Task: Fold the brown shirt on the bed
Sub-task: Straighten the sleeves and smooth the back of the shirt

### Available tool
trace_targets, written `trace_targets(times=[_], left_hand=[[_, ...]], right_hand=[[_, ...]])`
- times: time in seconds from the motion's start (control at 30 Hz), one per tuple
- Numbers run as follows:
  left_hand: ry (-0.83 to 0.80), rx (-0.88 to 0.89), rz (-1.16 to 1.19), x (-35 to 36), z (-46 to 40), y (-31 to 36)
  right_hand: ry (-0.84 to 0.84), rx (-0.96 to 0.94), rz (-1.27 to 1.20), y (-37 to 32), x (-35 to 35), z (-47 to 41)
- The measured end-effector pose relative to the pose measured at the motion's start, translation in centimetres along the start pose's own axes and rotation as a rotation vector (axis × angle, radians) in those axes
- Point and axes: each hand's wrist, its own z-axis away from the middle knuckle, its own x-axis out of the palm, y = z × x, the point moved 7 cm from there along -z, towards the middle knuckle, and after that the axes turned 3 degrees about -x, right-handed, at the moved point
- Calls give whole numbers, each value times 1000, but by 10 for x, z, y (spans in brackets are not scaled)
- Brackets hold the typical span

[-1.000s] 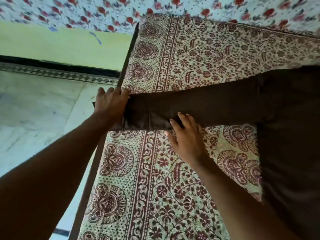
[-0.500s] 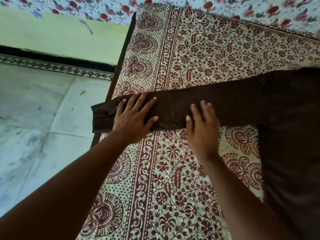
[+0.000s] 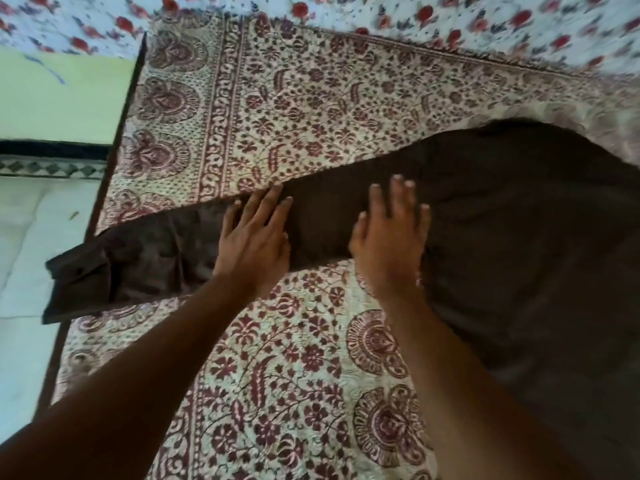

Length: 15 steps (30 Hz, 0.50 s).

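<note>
Two bare forearms reach in from the bottom of the frame. The left hand [image 3: 254, 237] and right hand [image 3: 389, 233] both lie flat at mid-frame, fingers straight and spread, pressing down and gripping nothing. Under both palms is one long sleeve [image 3: 322, 220] of the brown shirt [image 3: 519, 237]. The sleeve's long axis runs from the cuff [image 3: 74, 282] at centre left, which overhangs the bed edge [image 3: 104, 188], up and rightward into the shirt body filling the right side. The cloth looks light, soft and limp, likely to wrinkle and slide, so the cuff end seems the natural place to pinch. Beneath lies a maroon-patterned bedspread [image 3: 311, 98], and at the top a floral sheet [image 3: 485, 15].
</note>
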Motion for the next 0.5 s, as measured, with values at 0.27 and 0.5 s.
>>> trace_targets(times=[0.27, 0.5], left_hand=[[-150, -322, -117, 14, -33, 69], [-259, 232, 124, 58, -64, 169]], right_hand=[[-367, -174, -162, 75, 33, 7], [-254, 172, -73, 164, 17, 38]])
